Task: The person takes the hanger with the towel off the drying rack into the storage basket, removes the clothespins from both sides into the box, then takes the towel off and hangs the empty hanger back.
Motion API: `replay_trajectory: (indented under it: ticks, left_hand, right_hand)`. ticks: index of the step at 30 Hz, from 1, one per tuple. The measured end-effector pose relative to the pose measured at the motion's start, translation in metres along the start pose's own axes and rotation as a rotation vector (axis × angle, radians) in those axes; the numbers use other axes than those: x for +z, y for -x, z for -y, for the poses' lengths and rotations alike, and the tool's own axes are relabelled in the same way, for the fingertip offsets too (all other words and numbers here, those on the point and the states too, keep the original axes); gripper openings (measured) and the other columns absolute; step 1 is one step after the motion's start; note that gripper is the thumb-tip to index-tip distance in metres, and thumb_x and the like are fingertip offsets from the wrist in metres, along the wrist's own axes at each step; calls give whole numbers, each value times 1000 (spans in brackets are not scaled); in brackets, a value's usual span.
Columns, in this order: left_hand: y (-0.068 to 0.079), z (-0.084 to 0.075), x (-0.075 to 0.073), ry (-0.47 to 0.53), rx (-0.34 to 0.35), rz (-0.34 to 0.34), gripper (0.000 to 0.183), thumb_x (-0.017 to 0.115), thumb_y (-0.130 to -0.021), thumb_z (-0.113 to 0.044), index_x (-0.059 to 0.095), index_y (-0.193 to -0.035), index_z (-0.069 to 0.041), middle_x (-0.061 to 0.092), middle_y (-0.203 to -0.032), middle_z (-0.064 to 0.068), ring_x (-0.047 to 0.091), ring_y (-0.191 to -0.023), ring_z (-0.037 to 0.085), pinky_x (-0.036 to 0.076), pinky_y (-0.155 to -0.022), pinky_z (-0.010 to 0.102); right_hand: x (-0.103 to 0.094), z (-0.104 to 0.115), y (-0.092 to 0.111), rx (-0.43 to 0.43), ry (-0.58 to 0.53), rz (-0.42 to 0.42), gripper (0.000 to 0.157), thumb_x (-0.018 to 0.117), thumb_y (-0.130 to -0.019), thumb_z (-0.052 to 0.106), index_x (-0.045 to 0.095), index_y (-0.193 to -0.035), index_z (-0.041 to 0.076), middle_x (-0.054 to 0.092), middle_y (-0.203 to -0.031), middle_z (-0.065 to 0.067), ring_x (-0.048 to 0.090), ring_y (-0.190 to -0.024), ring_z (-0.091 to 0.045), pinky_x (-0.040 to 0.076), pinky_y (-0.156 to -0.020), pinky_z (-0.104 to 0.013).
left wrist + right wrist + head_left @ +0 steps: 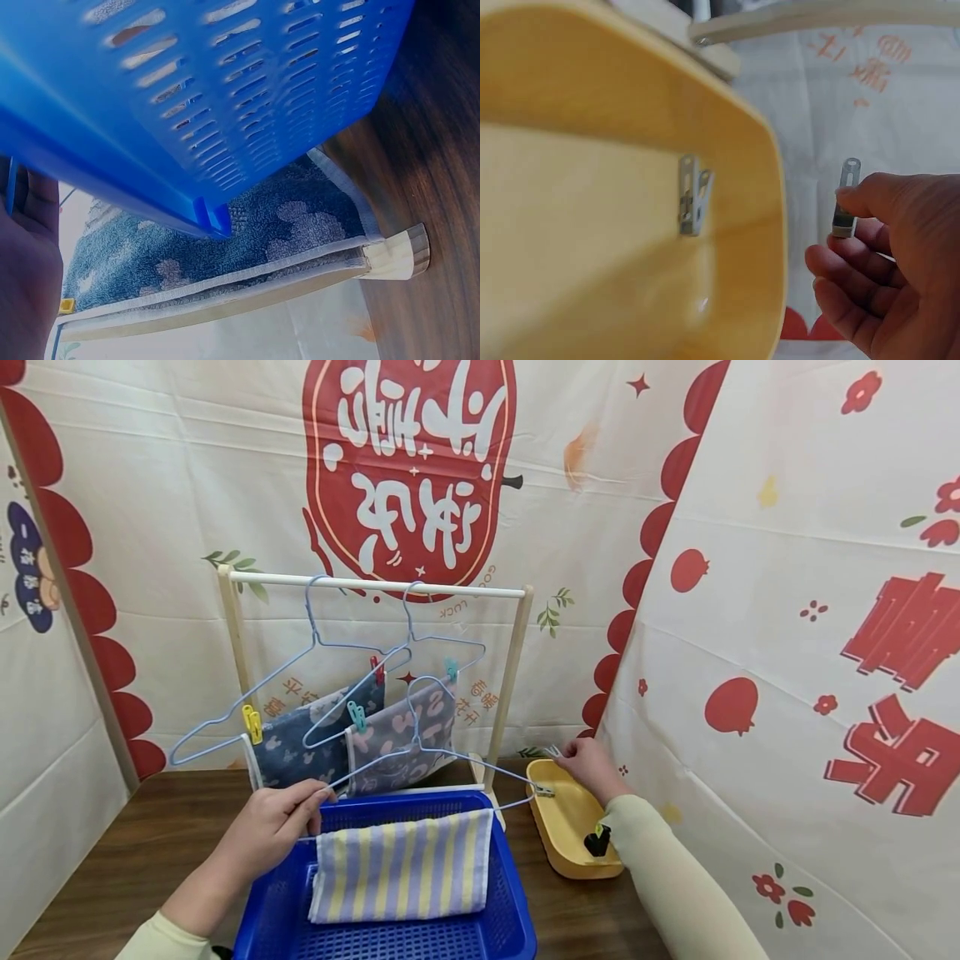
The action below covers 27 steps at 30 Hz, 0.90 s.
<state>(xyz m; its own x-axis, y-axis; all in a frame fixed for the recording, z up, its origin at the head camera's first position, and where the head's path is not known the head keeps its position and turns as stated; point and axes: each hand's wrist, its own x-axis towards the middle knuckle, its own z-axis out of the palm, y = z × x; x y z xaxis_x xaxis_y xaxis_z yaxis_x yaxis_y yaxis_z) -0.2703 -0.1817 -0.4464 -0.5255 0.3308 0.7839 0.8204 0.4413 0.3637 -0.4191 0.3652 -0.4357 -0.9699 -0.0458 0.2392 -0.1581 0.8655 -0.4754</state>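
My left hand [279, 822] grips the left end of a blue wire hanger [417, 745]. Over its lower bar hangs a towel [405, 868] with yellow, lilac and white stripes, above a blue perforated basket [519, 902]. Between thumb and fingers, my right hand [592, 766] pinches a grey clothespin [846, 199] above the far end of a yellow tray [558, 827]. Another grey clothespin [688, 196] lies in that tray. In the left wrist view, part of the left hand [30, 262] shows beside the basket wall [247, 97].
Behind the basket stands a rack with a white rail [360, 583] and wooden posts. Two hangers on it carry a dark blue patterned towel [303, 747] and a greyish-purple one [405, 735], clipped with coloured clothespins. A small black object [597, 841] shows by the right sleeve.
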Motion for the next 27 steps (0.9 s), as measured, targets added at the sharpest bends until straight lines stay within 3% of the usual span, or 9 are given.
replay_trajectory:
  ticks: [10,17,18,24,27]
  left_hand:
    - [0,1,0,-8,9,-4,33,67,-99,16,77,-109,-13,64,-72,-20,55,-62,-4,47,-57,16]
    - [2,1,0,-17,0,-7,35,67,-99,16,77,-109,-17,63,-73,-21,55,-62,-4,46,-56,16]
    - [2,1,0,-16,-2,-8,35,67,-99,16,77,-109,-16,63,-73,-21,55,-62,-4,46,-56,16]
    - [1,1,1,-7,-9,-9,32,66,-100,16,77,-108,-13,63,-72,-21,55,-61,-4,47,-56,16]
    - [0,1,2,-8,-10,-3,32,66,-100,16,77,-108,-13,63,-72,-21,55,-61,-4,47,-56,16]
  right_hand:
    - [22,-15,-3,81,120,61,30,86,-94,14,66,-73,7,56,-66,-2,51,-60,-18,41,-58,-32]
    - [33,-23,-10,109,187,134,24,86,-92,12,69,-78,5,63,-73,-7,59,-66,-25,51,-63,-40]
    - [42,-44,-20,65,171,125,27,87,-93,18,68,-77,7,62,-72,-5,57,-65,-23,51,-63,-40]
    - [88,-128,-70,38,295,123,32,87,-89,28,64,-72,14,62,-71,-1,55,-63,-21,52,-67,-46]
    - [88,-121,-65,91,332,139,28,85,-88,20,62,-71,14,62,-71,-3,55,-62,-21,51,-65,-47]
